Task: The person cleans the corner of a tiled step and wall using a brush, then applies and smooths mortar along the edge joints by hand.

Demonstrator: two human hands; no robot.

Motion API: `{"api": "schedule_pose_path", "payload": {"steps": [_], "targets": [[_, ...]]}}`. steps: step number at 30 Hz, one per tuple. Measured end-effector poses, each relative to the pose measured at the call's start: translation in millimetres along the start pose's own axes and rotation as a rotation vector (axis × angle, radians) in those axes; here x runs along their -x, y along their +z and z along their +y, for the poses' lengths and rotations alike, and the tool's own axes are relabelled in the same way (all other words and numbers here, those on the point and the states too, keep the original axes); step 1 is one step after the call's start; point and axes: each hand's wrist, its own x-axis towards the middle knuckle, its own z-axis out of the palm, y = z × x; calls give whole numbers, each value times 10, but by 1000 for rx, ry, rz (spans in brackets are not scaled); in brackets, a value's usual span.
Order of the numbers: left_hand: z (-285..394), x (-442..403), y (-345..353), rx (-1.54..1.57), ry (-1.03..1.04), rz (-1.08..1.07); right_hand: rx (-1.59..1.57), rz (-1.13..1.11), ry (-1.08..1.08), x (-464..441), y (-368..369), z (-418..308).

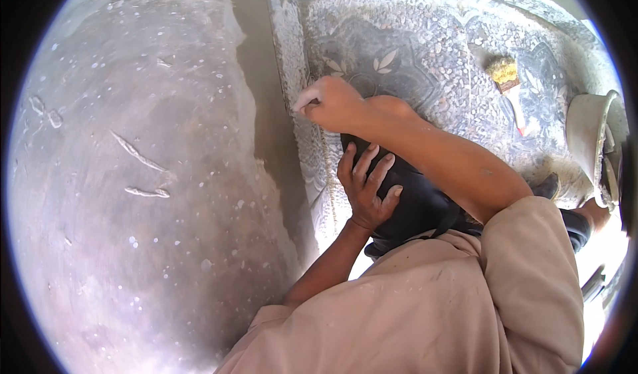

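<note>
My left hand (369, 191) lies on my dark trousers (415, 198) at the knee, its fingers spread and nothing in them. Beyond it, my right hand (332, 103) is closed, with thumb and fingers curled together close to the rough pale edging (290, 61) along the base of the wall. Whether a small thing sits in that pinch is hidden from me. The grey plastered wall (153, 121) fills the left side, with a darker smooth band (262, 75) down its lower edge.
A brush (508, 85) with yellow bristles and a pale, red-tipped handle lies on the patterned tile floor (425, 41), which is strewn with whitish debris. At the far right stands a pale bucket (585, 134) with things in it. White lumps and streaks (136, 151) stick to the wall.
</note>
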Motion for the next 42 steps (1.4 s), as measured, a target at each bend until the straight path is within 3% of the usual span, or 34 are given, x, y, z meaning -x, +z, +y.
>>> {"api": "schedule_pose_path", "payload": {"steps": [3,5,9,11,12,14,15,17,23,25,29,36,38,42], "targets": [[37,-81,-39,-1,6,19,-233,16,141,154,-392,-103],[72,-146,-67,11,31,36,-456,106,368,371,-770,-206],[220,-502,-128,-44,73,35,-558,178,414,920,-1328,-355],[403,-805,-103,592,-366,165,-520,149,419,1228,-1494,-392],[536,-972,-92,599,-351,170,-504,155,431,1405,-1569,-454],[769,-1237,-68,1024,-300,-59,-437,180,420,1731,-1661,-462],[815,-1260,4,1024,-292,-45,-379,201,416,1895,-1698,-447],[899,-1248,226,1123,-360,-354,-359,207,388,2223,-1763,-397],[1354,-1051,660,1046,-404,-615,-219,437,387,3187,-1736,-98],[1487,-1006,711,802,-375,-834,-221,515,424,3440,-1678,-17],[1566,-908,882,668,-319,-993,-228,551,449,3743,-1615,114],[1550,-1032,1077,538,-323,-891,-8,706,317,3806,-1840,304],[1496,-1118,1099,313,-380,-915,25,751,311,3787,-1963,332],[1477,-1092,1145,486,-345,-812,24,800,334,3841,-2083,470]]}}
